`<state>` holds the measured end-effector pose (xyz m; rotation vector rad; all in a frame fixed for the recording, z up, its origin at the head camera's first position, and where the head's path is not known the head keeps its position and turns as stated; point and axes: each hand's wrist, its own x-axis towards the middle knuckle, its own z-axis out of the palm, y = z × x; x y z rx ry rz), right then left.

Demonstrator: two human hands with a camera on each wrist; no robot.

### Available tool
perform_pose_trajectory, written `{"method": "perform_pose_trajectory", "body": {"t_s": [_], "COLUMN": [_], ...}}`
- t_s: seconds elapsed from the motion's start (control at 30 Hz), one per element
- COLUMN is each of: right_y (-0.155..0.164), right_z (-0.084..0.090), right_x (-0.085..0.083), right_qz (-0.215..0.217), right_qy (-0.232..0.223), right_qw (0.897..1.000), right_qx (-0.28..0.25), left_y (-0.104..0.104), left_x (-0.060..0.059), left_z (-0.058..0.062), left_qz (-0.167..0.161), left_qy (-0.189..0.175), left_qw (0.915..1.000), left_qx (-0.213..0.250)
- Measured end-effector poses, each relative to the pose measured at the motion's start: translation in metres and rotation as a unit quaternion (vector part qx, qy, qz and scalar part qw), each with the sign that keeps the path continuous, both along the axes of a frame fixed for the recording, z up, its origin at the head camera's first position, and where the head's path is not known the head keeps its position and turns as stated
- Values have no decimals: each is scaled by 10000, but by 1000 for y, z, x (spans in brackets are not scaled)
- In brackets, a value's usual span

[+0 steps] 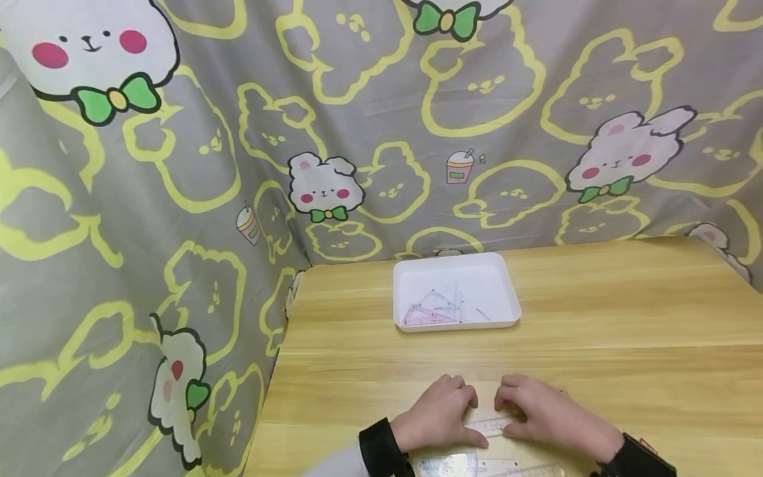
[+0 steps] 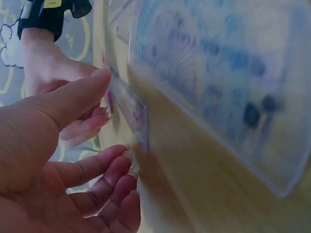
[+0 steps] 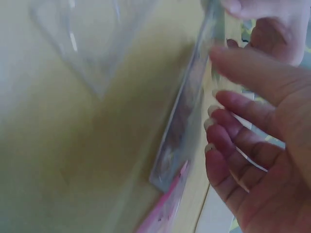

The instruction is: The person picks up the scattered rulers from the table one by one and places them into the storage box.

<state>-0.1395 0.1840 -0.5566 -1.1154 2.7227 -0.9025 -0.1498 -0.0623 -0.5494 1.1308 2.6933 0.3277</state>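
While the left hand (image 1: 440, 415) and the right hand (image 1: 545, 416) face each other low in the head view, a short clear ruler (image 1: 491, 426) lies between them near the tabletop's front edge. Both hands have loosely bent fingers, with a wide gap between thumb and fingertips in the 2 wrist views. The left thumb is at the ruler's left part and the right thumb at its right part — whether either presses on it, I cannot tell.

Nearer the person, a clear protractor piece (image 1: 448, 466) lies close to the left wrist, and beside it, to the right, is a longer clear ruler (image 1: 539, 472), partly cut off by the frame. A pink-edged piece (image 3: 163, 206) sits next to 1 end of the short ruler in the right wrist view.

Farther back on the wooden tabletop (image 1: 334, 358), well apart from the hands, stands a white tray (image 1: 491, 278) with pink and blue clear drawing pieces inside. Black bands (image 1: 380, 445) circle both wrists, and a pale sleeve (image 1: 340, 464) covers the left forearm. Behind everything hangs a grey curtain (image 1: 387, 106) — printed with yellow outlines and white cartoon animals wearing green bows.
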Motion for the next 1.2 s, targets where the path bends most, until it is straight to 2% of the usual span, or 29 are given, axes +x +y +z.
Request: {"method": "perform_pose_trajectory", "body": {"t_s": [0.13,0.23,0.37,0.47,0.57,0.63,0.77,0.9,0.97,1.03,1.1,1.2], "right_y": [-1,-1,-1,-2,-2,-2,-2,-1,0,2,3,4], "right_z": [1,0,-4,-8,-11,-12,-11,-11,-9,-7,-2,7], "right_x": [11,14,15,15,15,16,16,15,13,9,4,-8], "right_qz": [-429,-564,-535,-433,-314,-321,-450,-300,-155,-93,-172,-344], "right_qy": [-58,73,158,253,431,380,99,-362,-595,-855,-941,-950], "right_qw": [9980,9966,9968,9978,9984,9987,9988,9986,9958,9906,9870,9845], "right_qx": [452,591,568,443,202,138,187,-238,-674,-1065,-1289,-1434], "left_y": [-1,-1,0,0,0,0,0,-3,-5,-7,-8,-7], "left_x": [6,10,14,14,14,13,13,10,4,-4,-14,-29], "left_z": [1,1,-7,-11,-10,-9,-7,-3,2,8,14,23], "left_qz": [5,-65,-197,-275,-337,-357,-308,37,325,630,919,1253], "left_qy": [-7,214,526,629,609,546,93,-546,-897,-1271,-1652,-2031], "left_qw": [10000,9998,9984,9976,9975,9977,9983,9944,9884,9777,9621,9362], "left_qx": [-15,4,102,122,127,173,495,902,1178,1546,1967,2582]}}
